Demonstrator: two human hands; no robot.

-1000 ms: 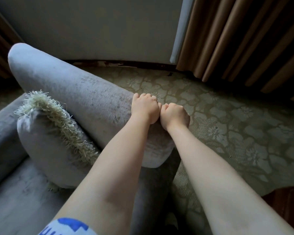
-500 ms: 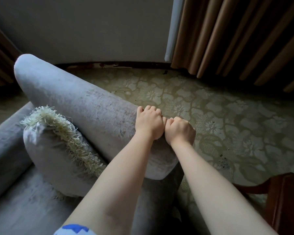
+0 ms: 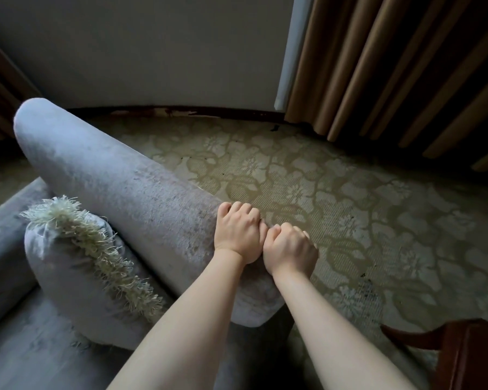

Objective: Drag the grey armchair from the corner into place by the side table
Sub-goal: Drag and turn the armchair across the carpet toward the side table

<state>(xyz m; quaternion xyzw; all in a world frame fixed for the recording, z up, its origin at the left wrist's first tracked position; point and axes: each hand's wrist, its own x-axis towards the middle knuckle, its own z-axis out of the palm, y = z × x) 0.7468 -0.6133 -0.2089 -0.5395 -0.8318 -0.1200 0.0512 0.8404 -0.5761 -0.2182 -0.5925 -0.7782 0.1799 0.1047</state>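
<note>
Since both our hands sit on the near end of the armrest (image 3: 119,175), the armchair (image 3: 26,350) lies almost wholly to the left of the grip and ahead of it. Our left hand (image 3: 238,235) and right hand (image 3: 290,249) are side by side and touching. Their fingers curl over the far side of the roll, so each grasps the padding; the fingertips are hidden.

The armrest's long axis runs from the grip up and away to the left, toward the wall (image 3: 152,52). The seat and a fringed cushion (image 3: 76,277) lie on its left. The table (image 3: 468,358), as we judge the dark wood corner at lower right to be, lies the other way, nearer us and right of the grip, with carpet (image 3: 350,206) between.

We reckon the pull must go back and rightward, roughly along that axis. The right hand is nearer the table, the left nearer the armchair's bulk. Pulled from one end, the armchair may swing.
</note>
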